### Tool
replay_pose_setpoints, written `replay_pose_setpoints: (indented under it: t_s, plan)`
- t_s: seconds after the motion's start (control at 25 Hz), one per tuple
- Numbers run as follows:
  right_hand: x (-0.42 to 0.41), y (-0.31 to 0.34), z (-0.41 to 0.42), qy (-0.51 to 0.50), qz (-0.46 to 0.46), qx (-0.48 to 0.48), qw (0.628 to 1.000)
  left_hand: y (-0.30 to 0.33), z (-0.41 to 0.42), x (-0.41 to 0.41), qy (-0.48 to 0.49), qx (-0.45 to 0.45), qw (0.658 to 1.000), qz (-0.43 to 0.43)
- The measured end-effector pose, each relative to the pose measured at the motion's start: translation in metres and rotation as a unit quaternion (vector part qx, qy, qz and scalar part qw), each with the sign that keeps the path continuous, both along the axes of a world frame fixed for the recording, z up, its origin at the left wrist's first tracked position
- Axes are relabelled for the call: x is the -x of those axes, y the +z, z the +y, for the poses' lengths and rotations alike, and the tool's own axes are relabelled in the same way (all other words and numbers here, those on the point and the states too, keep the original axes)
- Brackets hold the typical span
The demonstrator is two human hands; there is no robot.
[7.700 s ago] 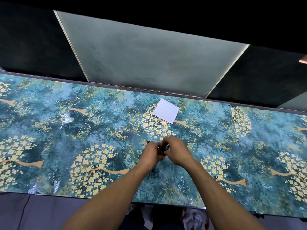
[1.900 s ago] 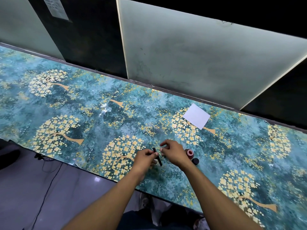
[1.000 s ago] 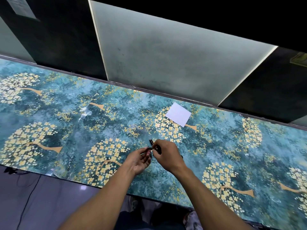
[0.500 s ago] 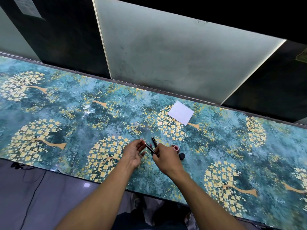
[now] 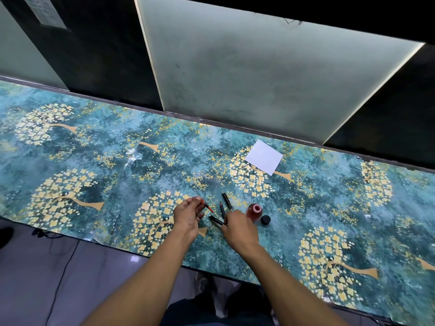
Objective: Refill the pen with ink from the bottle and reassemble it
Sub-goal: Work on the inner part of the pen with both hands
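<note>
Two pen parts now lie apart: left hand [image 5: 187, 216] fingers pinch the red refill [image 5: 208, 207], right hand [image 5: 237, 228] grips a black barrel [image 5: 217, 220]; ink bottle [image 5: 253, 211] stands uncapped on the counter [image 5: 94, 161], ready for filling.

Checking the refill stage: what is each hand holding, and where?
Left hand pinches the red refill by its upper end; right hand grips a black pen part at one end.

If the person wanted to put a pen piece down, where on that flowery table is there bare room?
Free: the whole stretch left of the left hand, the strip between the white paper and the pen parts, and everything right of the black cap. Crowded: around the right hand, where the pen parts, open ink bottle and cap cluster.
</note>
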State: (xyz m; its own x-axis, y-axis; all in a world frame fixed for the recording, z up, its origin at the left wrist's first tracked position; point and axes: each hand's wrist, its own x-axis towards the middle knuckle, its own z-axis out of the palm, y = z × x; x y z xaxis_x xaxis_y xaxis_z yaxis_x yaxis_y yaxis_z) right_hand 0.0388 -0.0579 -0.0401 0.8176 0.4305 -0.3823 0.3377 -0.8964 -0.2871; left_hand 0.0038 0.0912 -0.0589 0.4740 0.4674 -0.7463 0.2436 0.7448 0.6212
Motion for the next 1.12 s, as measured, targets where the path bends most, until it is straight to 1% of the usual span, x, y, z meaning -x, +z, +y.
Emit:
replay_pose_setpoints:
  t_s: [0.12, 0.16, 0.28, 0.36, 0.44, 0.64, 0.88, 1.12]
  plan:
    - [-0.003, 0.001, 0.002, -0.031, -0.021, -0.047, 0.998, 0.000, -0.003, 0.001, -0.020, 0.007, 1.000, -0.014]
    - [-0.005, 0.003, 0.003, -0.049, -0.013, -0.081, 0.995, 0.001, -0.003, 0.001, -0.023, 0.012, 0.999, -0.019]
    - [-0.011, 0.010, 0.001, -0.098, 0.053, -0.190, 0.975, 0.002, -0.009, -0.003, -0.024, 0.031, 0.999, -0.034]
    - [-0.013, 0.014, -0.002, -0.109, 0.073, -0.228, 0.965, 0.005, -0.016, -0.009, -0.030, 0.041, 0.998, -0.045]
    - [-0.015, 0.018, -0.007, -0.124, 0.071, -0.250, 0.958, 0.010, -0.024, -0.015, -0.045, 0.045, 0.996, -0.055]
    - [-0.021, 0.026, -0.020, -0.157, 0.013, -0.254, 0.954, 0.019, -0.043, -0.028, -0.073, 0.075, 0.991, -0.083]
    - [-0.023, 0.037, -0.048, -0.185, -0.027, -0.256, 0.949, 0.029, -0.078, -0.037, -0.134, 0.111, 0.980, -0.101]
    - [-0.020, 0.041, -0.085, -0.222, -0.040, -0.230, 0.947, 0.031, -0.114, -0.041, -0.203, 0.117, 0.969, -0.075]
